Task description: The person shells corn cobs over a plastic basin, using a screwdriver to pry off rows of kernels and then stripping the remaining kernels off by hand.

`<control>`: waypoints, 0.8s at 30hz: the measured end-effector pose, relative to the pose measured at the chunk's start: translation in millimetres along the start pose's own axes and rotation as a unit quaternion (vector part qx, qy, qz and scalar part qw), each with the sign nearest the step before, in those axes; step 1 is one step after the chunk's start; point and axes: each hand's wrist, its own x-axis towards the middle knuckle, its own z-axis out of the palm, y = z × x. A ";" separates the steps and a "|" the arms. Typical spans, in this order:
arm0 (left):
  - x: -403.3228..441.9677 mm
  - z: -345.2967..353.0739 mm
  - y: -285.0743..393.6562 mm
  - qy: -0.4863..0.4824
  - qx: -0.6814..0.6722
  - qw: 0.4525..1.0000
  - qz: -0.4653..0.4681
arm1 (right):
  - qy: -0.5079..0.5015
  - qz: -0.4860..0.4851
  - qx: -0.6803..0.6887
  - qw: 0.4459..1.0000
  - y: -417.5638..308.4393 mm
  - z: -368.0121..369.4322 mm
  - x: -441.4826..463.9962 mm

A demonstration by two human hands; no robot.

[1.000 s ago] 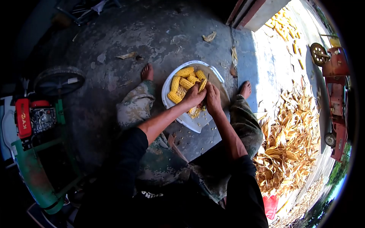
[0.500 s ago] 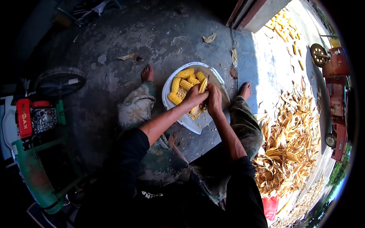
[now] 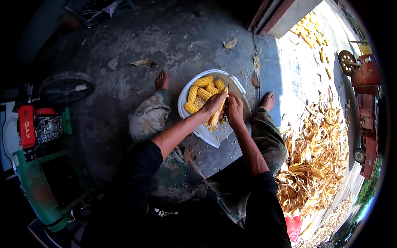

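Note:
Over a white basin point(image 3: 182, 99) on the floor, my left hand point(image 3: 214, 105) is wrapped round a yellow corn cob point(image 3: 216, 115), which lies lengthwise under the palm. My right hand point(image 3: 235, 109) is closed beside the cob, on a thin dark pointed tool point(image 3: 228, 87) whose tip sticks up past the fingers. Several whole corn cobs point(image 3: 204, 81) lie in the basin's far left part, with loose kernels point(image 3: 199, 102) between them. More kernels are under the hands.
Bare feet stand either side of the basin. A green machine with a red engine point(image 3: 27, 126) is at the left. Dry husks point(image 3: 316, 159) are heaped at the right, more cobs point(image 3: 309, 31) lie beyond the doorway pillar point(image 3: 285, 20), and a red vehicle point(image 3: 367, 124) stands outside.
My left hand has shifted along the cob, which now shows more of its length below the hand. My right hand has turned slightly and sits a little apart from the left.

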 end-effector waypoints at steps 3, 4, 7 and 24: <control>2.8 0.9 -1.5 -0.002 0.012 1.000 0.018 | -0.012 0.029 0.108 0.994 -14.9 2.7 -2.1; 2.1 1.7 -3.1 0.000 0.023 0.999 0.042 | -0.004 0.047 0.096 0.994 -17.3 5.6 -2.9; 4.2 -2.7 -8.1 0.003 0.039 0.997 0.059 | -0.010 0.072 0.104 0.992 -15.1 4.5 -2.5; 6.3 -6.1 -17.1 0.070 0.123 0.984 0.105 | -0.046 0.048 0.101 0.993 11.2 -4.5 3.5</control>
